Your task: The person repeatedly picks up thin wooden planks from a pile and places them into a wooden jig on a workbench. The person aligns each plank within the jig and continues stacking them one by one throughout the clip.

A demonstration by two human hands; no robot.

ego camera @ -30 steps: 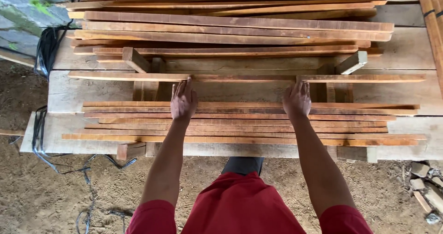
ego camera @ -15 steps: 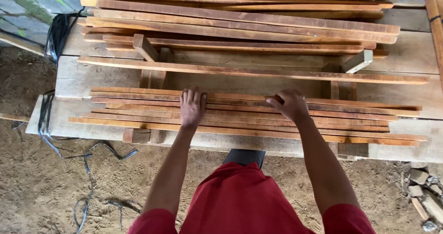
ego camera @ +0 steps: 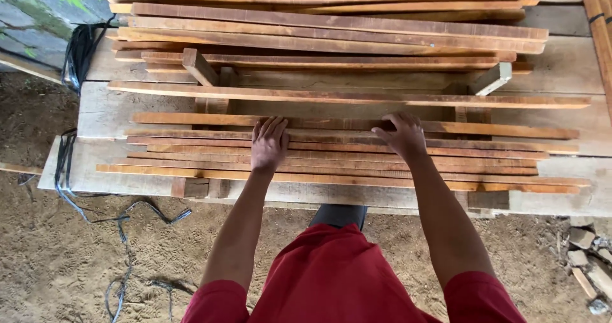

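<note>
My left hand (ego camera: 269,143) lies flat, fingers together, on a near stack of long thin reddish wooden slats (ego camera: 344,154) laid across a workbench. My right hand (ego camera: 401,133) rests on the same stack a little to the right, its fingers curled over the far edge of one slat. Just beyond the hands a single long slat (ego camera: 347,97) lies across two short wooden blocks (ego camera: 199,66). Neither hand lifts anything.
A bigger pile of slats (ego camera: 331,23) fills the far side of the pale plank bench (ego camera: 108,113). Black cables (ego camera: 76,49) hang at the left and trail over the sandy ground (ego camera: 95,253). Rubble lies at the lower right (ego camera: 586,253).
Both hands have drawn back toward me from the single far slat onto the near stack. My right hand has moved left and curled its fingers.
</note>
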